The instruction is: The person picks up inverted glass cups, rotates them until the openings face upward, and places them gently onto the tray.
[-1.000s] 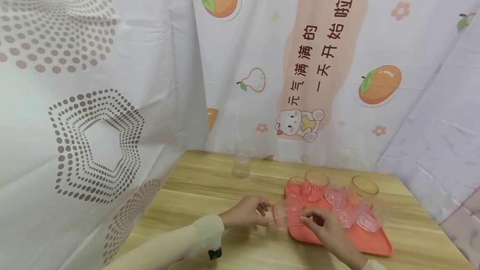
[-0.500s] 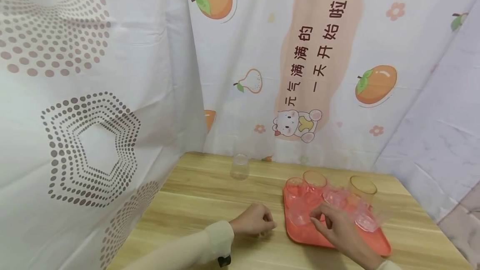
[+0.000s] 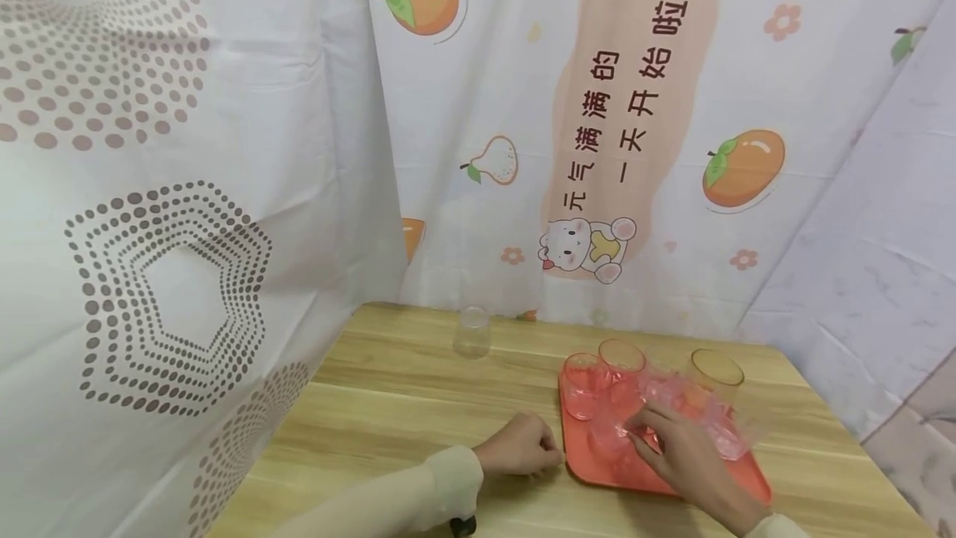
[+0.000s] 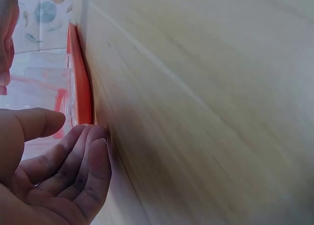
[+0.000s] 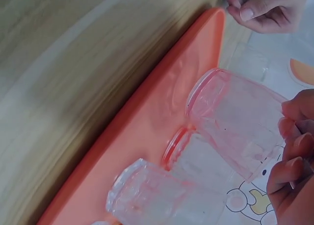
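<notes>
My right hand [image 3: 683,447] pinches the rim of a clear pink cup [image 5: 240,114] over the red-orange tray [image 3: 635,476]. The cup's base faces down, close to the tray; whether it touches cannot be made out. Just left of the tray's edge, my left hand [image 3: 519,445] rests by the table with loosely curled fingers [image 4: 98,161] and nothing in them. Other cups stand on the tray: a pink one with a red rim [image 3: 586,393] at its left, a faceted clear one [image 5: 152,193], and an amber-rimmed glass [image 3: 717,372] at the back right.
A clear cup [image 3: 472,334] stands by itself on the wooden table [image 3: 388,405], near the back edge. Patterned curtains [image 3: 478,106] hang behind and at both sides. Several transparent cups crowd the tray's back and right, overlapping in the head view.
The pink cup has gone from lying sideways between both hands to base-down over the tray in my right hand. My left hand has let go of it and lowered beside the tray.
</notes>
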`<state>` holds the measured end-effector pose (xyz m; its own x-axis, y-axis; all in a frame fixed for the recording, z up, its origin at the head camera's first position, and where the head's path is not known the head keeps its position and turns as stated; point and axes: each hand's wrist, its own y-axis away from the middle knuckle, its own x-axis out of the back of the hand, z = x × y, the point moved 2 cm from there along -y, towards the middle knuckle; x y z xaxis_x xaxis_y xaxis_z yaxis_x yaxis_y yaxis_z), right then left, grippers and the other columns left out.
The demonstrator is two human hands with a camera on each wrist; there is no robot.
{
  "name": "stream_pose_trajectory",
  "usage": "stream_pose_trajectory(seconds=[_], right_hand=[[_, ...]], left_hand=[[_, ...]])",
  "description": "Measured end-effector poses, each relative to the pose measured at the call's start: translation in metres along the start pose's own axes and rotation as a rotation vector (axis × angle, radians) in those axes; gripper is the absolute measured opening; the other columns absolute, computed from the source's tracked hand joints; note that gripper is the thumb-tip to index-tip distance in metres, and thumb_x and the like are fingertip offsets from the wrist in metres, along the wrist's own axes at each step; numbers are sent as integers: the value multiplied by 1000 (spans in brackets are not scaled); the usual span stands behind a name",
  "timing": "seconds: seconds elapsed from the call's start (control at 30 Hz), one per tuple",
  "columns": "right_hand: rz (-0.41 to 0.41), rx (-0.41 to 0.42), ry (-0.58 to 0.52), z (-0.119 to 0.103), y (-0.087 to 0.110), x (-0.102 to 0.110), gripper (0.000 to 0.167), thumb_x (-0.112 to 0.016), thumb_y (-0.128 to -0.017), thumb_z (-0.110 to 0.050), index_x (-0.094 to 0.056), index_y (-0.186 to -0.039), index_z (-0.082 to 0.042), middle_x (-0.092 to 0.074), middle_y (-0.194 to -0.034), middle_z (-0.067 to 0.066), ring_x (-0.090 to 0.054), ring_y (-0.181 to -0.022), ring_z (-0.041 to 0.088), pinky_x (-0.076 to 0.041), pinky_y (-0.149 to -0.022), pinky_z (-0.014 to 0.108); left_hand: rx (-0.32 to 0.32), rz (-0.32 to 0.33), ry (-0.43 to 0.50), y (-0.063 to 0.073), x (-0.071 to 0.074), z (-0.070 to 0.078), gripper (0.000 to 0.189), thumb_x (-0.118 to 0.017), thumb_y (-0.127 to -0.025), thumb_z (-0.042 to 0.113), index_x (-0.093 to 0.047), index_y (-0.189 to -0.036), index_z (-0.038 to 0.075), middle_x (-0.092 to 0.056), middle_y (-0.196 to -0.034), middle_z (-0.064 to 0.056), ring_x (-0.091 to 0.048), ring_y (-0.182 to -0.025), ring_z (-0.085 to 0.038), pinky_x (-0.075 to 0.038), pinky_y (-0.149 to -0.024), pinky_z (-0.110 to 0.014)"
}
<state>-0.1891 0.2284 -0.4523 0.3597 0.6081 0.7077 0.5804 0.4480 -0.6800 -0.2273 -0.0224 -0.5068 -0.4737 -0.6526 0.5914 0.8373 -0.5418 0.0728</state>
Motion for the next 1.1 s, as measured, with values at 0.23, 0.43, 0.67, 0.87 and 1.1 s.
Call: stream_pose_trajectory(seconds=[0.23, 0.43, 0.67, 0.87, 1.1], right_hand=[[-21, -4, 40, 9, 3, -1, 31, -86, -70, 3, -73, -87, -19, -60, -88, -15, -47, -67, -5, -39, -56, 10], [-14, 22, 47, 15, 3, 1, 26, -86, -74, 0, -73, -86, -18, -58, -87, -16, -52, -70, -4, -42, -58, 12], [-18, 57, 65, 18, 4, -1, 26, -66, -101, -38, -72, -85, -20, -56, -85, -17, -55, -71, -4, -43, -59, 12], [-7, 70, 99, 20, 4, -4, 58, -34, -105, -57, -72, -83, -19, -54, -84, -17, -48, -67, -7, -40, -54, 12], [-44, 62, 117, 23, 2, -5, 11, -83, -89, -23, -74, -85, -19, -56, -86, -15, -51, -67, -5, -41, -53, 12]], left_hand=[[14, 1, -5, -3, -11, 3, 31, -74, -94, 12, -68, -63, 8, -62, -52, 0, -57, -43, -10, -44, -42, -21], [3, 31, -58, -7, -13, 6, 34, -73, -91, 11, -67, -58, 8, -58, -47, 2, -50, -38, -5, -37, -38, -19], [11, 41, -110, -9, -15, 7, 37, -75, -90, 10, -64, -54, 8, -52, -42, 5, -43, -34, -3, -31, -36, -17], [38, 41, -113, -12, -18, 6, 36, -76, -89, 10, -64, -55, 9, -53, -43, 4, -44, -35, -4, -32, -36, -18], [57, 43, -112, -11, -19, 8, 36, -77, -89, 10, -65, -55, 10, -56, -45, 4, -46, -36, -4, -35, -37, -18]])
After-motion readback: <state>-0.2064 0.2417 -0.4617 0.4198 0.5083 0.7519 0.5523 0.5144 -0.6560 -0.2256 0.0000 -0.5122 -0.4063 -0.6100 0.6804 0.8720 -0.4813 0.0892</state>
